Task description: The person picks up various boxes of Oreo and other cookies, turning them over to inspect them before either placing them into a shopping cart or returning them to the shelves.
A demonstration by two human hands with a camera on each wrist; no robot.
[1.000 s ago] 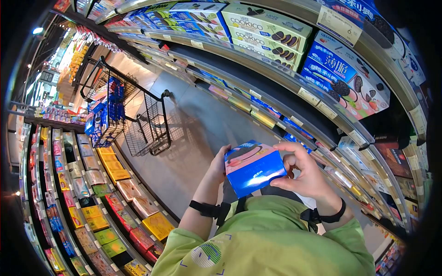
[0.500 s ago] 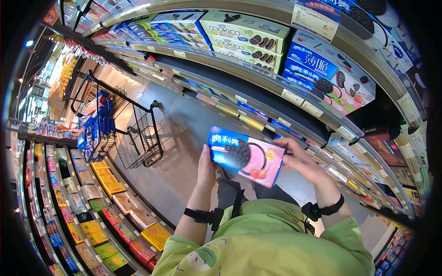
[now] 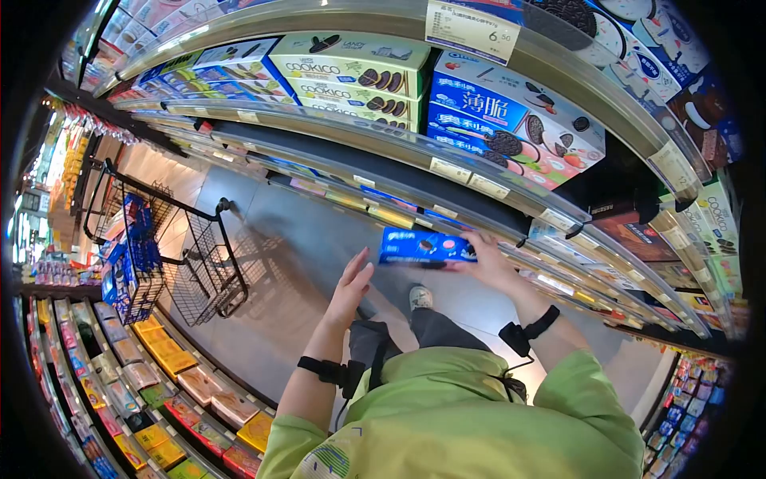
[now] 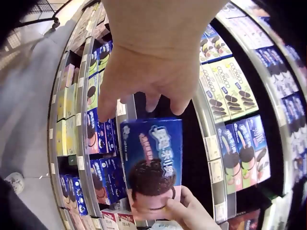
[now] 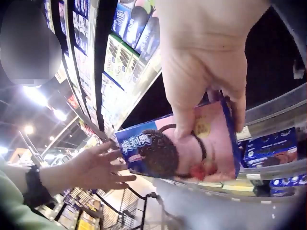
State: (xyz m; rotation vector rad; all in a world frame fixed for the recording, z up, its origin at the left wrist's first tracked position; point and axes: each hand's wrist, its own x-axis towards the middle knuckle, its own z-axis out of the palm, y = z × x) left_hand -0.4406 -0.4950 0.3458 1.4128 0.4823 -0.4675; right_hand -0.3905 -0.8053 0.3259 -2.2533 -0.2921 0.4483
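A blue and pink cookie box [image 3: 415, 246] is in the right hand [image 3: 493, 262], held by its right end with one narrow side turned up in the head view. The right wrist view shows the right hand [image 5: 206, 76] with its thumb on the box's printed front [image 5: 158, 155] and fingers round the far edge. My left hand [image 3: 347, 294] is beside the box's other end, fingers extended and apart from it. In the left wrist view the left hand's [image 4: 148, 72] fingertips hang just above the box's edge [image 4: 152, 163], holding nothing.
Shelves of cookie boxes [image 3: 351, 76] curve along the front and right. A black wire cart [image 3: 203, 267] holding blue packages [image 3: 132, 267] stands at the left. Below it, a low shelf displays yellow and red packs [image 3: 163, 351]. Grey floor [image 3: 299, 231] lies between.
The left hand has let go of the box. The right hand has carried it slightly forward and tilted it from its printed front to a narrow side. The cart and shelves have shifted left in view.
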